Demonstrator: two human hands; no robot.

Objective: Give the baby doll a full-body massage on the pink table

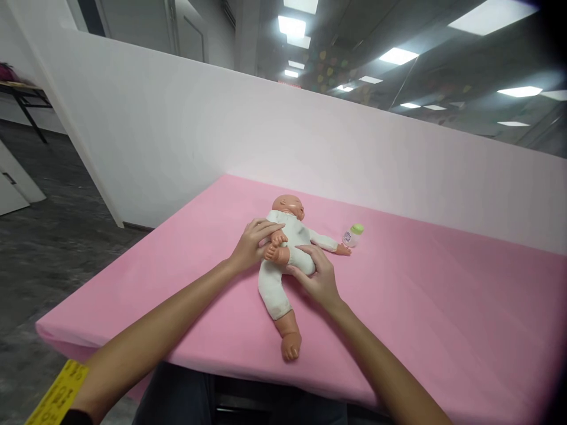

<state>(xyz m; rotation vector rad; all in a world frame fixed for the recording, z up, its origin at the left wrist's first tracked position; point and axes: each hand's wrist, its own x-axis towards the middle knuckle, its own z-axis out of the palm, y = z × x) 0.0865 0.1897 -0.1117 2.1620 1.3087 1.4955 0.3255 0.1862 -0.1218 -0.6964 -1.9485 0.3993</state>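
Note:
A baby doll with a white cloth body lies on its back on the pink-covered table, its head turned to the right. My left hand is closed round the doll's arm at its side, fingers across the edge of the torso, close to the doll's small hand and raised foot. With thumb and fingers, my right hand grips the doll's bent leg, which folds over the other thigh. The other leg stretches toward the table's front edge. Beside the doll's outstretched arm is a small clear bottle with a green cap.
A white partition rises along the back of the table. To the left are a dark grey floor, a white panel and a small table. My legs are under the front edge.

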